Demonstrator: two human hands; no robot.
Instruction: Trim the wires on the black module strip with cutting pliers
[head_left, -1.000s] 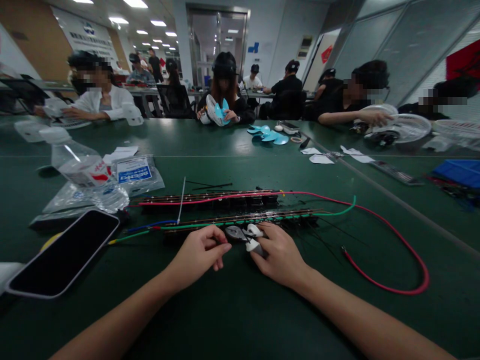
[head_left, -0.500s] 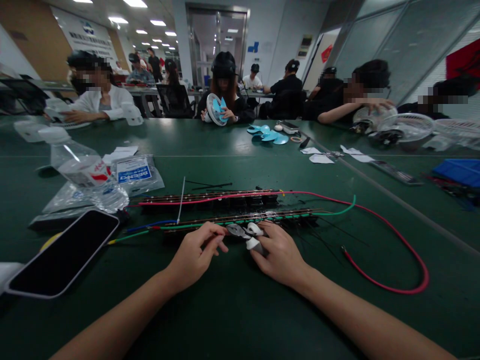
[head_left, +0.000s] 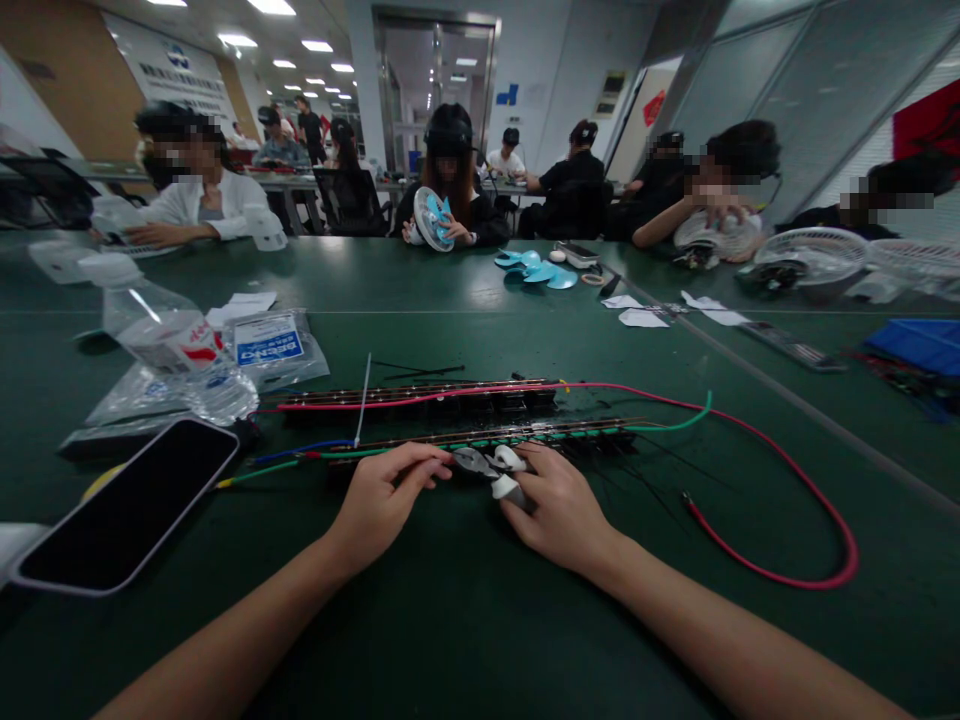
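Note:
Near the front of the table, my right hand is closed around pliers with white and grey handles. Their jaws point left toward my left hand. Thumb and fingers of that hand come together beside the jaw tips; anything between them is too small to see. Just behind both hands lies a long black strip with copper-coloured rails, partly covered by the fingers. A green wire runs along it. Farther back is a second rail strip, crossed by a red cable. A white cable tie sticks up between them.
On the left are a phone, a plastic bottle and a labelled plastic bag. Black cable ties lie behind the strips. Blue fan blades and a blue tray sit farther off. People handle fans across the table.
My left hand's fingers have drawn closer together and straightened beside the plier jaws. My right hand and the pliers stay in place. A person at the right has shifted a fan leftward.

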